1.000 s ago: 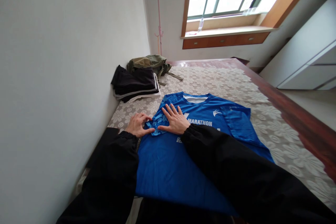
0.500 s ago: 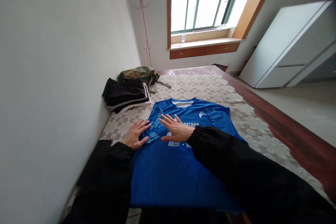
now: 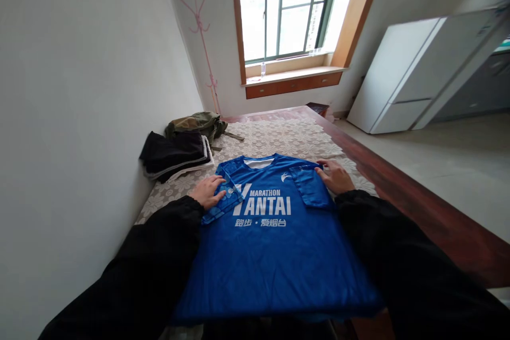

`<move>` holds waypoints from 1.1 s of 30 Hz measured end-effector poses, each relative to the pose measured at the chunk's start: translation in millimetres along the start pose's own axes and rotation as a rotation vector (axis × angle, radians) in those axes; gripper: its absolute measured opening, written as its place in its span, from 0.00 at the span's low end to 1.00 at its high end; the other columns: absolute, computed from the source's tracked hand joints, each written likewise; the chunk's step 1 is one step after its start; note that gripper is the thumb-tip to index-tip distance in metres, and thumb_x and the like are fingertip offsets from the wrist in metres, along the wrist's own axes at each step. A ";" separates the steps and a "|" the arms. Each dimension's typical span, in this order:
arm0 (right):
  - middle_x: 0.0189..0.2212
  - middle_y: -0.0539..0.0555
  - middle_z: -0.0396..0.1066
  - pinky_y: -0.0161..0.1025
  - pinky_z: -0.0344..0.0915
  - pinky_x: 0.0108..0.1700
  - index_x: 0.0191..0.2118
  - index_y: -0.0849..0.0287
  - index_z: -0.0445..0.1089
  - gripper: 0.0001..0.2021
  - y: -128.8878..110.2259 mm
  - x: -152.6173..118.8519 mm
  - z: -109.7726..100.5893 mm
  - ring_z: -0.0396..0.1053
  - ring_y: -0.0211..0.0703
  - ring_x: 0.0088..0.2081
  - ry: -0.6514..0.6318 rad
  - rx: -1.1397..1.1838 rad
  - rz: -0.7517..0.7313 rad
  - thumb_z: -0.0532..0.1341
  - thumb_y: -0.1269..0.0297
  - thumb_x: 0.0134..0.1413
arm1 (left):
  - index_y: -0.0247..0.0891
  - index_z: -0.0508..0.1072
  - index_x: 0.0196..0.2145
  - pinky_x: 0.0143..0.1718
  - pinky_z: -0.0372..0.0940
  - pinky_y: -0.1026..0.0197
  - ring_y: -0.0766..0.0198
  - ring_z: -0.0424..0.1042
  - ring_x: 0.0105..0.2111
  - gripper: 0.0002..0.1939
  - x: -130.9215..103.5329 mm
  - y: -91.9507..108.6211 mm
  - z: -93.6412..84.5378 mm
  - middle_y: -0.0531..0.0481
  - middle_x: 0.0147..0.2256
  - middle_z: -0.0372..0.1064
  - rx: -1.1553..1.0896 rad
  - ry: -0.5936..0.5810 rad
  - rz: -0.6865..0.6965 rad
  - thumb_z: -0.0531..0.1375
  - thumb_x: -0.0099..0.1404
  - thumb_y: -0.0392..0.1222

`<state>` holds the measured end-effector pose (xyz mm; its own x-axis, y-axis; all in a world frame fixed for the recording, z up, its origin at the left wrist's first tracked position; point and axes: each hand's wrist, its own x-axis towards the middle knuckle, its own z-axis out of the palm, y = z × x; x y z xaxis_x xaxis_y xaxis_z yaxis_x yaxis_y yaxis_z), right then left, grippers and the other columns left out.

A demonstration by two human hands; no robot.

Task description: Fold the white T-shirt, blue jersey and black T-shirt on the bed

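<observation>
A blue T-shirt [image 3: 263, 260] with white lettering lies front up on the table, its collar away from me. Both of its sleeves are folded inward over the chest. My left hand [image 3: 207, 192] rests with spread fingers on the folded left sleeve [image 3: 228, 197]. At the right shoulder, my right hand [image 3: 335, 176] touches the outer edge of the other folded sleeve [image 3: 311, 186], fingers apart and bent a little.
Folded dark clothes [image 3: 175, 153] and an olive backpack [image 3: 199, 125] sit at the table's left, by the wall. A patterned cloth [image 3: 279, 135] covers the table [image 3: 398, 210]. Beyond stand a pink coat rack [image 3: 206, 53] and a white fridge [image 3: 414, 74].
My right hand has moved from the shirt's left chest to its right shoulder, uncovering the lettering. My left hand has shifted slightly on the sleeve. The camera view has turned a little right.
</observation>
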<state>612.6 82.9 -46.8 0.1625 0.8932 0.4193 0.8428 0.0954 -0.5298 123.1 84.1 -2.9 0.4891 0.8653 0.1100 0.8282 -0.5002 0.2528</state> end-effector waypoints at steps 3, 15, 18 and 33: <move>0.43 0.62 0.77 0.55 0.67 0.56 0.51 0.59 0.73 0.20 7.5 -6.3 2.1 0.73 0.58 0.49 0.039 0.023 0.050 0.56 0.56 0.59 | 0.40 0.63 0.68 0.70 0.49 0.42 0.46 0.54 0.70 0.33 30.4 11.1 24.8 0.39 0.69 0.57 0.015 0.016 -0.037 0.54 0.71 0.57; 0.42 0.60 0.74 0.54 0.66 0.57 0.50 0.57 0.74 0.16 9.3 -5.1 12.0 0.70 0.57 0.48 0.019 0.072 0.011 0.58 0.60 0.58 | 0.35 0.63 0.68 0.69 0.44 0.32 0.33 0.42 0.72 0.41 80.5 54.1 39.7 0.33 0.72 0.50 0.137 -0.169 -0.078 0.58 0.65 0.64; 0.43 0.59 0.74 0.53 0.66 0.58 0.45 0.55 0.75 0.13 9.0 -4.5 12.9 0.70 0.55 0.49 0.046 0.122 -0.006 0.57 0.65 0.57 | 0.41 0.65 0.66 0.69 0.53 0.47 0.49 0.56 0.69 0.29 100.1 116.3 56.5 0.41 0.68 0.61 -0.022 -0.109 0.189 0.58 0.70 0.49; 0.41 0.57 0.77 0.50 0.69 0.53 0.39 0.55 0.76 0.15 21.9 1.2 15.3 0.73 0.51 0.45 0.135 0.258 0.064 0.53 0.67 0.51 | 0.38 0.74 0.55 0.56 0.68 0.53 0.53 0.73 0.54 0.18 182.0 197.5 99.3 0.40 0.56 0.70 -0.251 0.052 -0.021 0.54 0.74 0.46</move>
<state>623.3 92.8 -69.2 0.2926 0.8359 0.4644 0.6730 0.1650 -0.7210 402.9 139.5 -28.5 0.4526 0.8790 0.1504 0.7405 -0.4644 0.4859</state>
